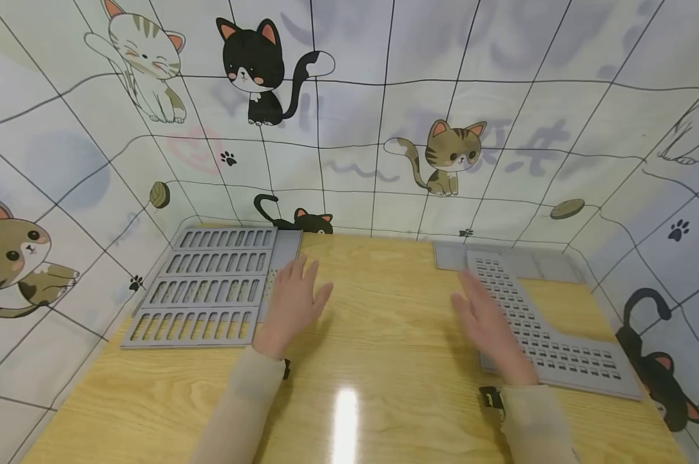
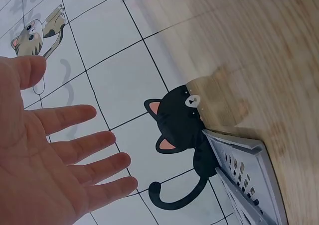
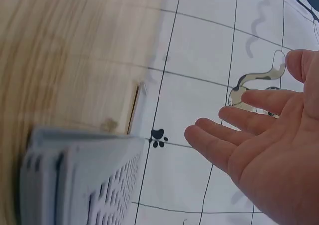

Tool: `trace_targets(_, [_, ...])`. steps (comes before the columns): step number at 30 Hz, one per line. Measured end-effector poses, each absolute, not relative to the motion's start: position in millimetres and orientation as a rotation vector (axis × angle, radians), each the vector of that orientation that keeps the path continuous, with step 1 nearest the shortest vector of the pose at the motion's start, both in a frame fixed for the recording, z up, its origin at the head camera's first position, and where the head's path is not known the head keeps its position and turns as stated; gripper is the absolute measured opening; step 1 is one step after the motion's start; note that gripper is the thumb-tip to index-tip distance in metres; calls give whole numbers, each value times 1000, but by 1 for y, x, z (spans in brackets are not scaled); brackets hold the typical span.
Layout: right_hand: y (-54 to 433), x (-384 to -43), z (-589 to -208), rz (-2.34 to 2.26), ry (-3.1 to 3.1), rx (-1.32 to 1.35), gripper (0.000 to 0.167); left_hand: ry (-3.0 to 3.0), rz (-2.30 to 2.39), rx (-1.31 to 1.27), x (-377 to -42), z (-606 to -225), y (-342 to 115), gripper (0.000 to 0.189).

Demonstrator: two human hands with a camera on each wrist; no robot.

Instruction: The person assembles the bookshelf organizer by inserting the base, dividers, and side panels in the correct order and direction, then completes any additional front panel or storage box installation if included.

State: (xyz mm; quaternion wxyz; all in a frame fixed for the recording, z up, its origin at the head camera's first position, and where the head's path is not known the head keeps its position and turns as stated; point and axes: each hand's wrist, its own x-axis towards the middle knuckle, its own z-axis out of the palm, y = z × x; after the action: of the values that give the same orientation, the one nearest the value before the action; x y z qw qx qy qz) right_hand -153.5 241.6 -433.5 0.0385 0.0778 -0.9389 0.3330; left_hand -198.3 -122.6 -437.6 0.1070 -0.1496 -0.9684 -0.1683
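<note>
My left hand (image 1: 291, 306) is spread above the table beside a grey slotted panel (image 1: 201, 283), which has rows of long oval slots. Another grey panel (image 1: 288, 248) with small holes lies partly under it, half covered by that hand. On the other side, my right hand (image 1: 488, 322) hangs over the inner edge of a grey L-shaped panel (image 1: 564, 351) with many small rectangular holes. In the left wrist view the left hand (image 2: 65, 155) shows an empty palm with fingers apart. The right wrist view shows the right hand (image 3: 269, 135) likewise empty, fingers extended.
A flat grey plate (image 1: 558, 265) lies behind the L-shaped panel at the back right. The wooden table (image 1: 378, 322) runs between the panels. Cloth walls (image 1: 355, 116) printed with cats and grid lines stand at the back and both sides.
</note>
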Motion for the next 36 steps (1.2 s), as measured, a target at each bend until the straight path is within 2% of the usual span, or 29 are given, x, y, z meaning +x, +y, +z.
trace_targets(13, [213, -156, -441, 1268, -2764, 294, 54, -2785, -557, -375, -192, -431, -131, 57])
trace_targets(26, [176, -169, -448, 1480, -2701, 408, 47, -2934, -433, -246, -202, -435, -180, 58])
trace_targets(36, [163, -172, -457, 1601, -2709, 352, 47, -3073, -404, -148, -212, -447, -215, 61])
